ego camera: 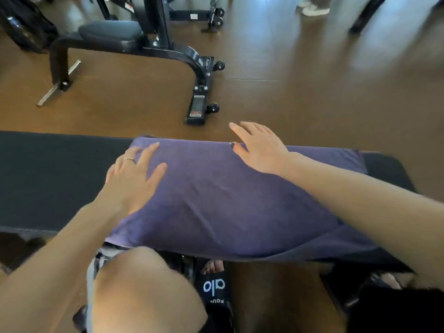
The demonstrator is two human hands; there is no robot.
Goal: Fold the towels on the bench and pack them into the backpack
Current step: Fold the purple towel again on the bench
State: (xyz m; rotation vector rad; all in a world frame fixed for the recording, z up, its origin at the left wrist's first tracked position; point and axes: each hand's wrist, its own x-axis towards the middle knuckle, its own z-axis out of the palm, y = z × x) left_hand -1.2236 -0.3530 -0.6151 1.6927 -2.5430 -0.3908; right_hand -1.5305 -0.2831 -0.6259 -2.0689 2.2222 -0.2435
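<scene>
Gym floor all round, dark wood, with a weight machine (134, 44) well beyond my fingertips, and the black padded tabletop (48, 174) running crosswise just under both palms. Purple towel (216, 195) lies draped across that tabletop, spilling over the near edge toward my knee (134, 284). Left hand (132, 176) is flat on the towel's left end, fingers spread, gripping nothing. I read that as pinning the cloth so it won't slide. Right hand (259, 147) sits loose at the far edge, thumb on the fabric and fingers hanging just past it, also holding nothing; it looks placed to smooth or catch that edge for a fold. A black bag (21, 22) sits far beyond my left hand; whether that's the backpack, I can't tell. Folding looks barely begun, packing not started.
</scene>
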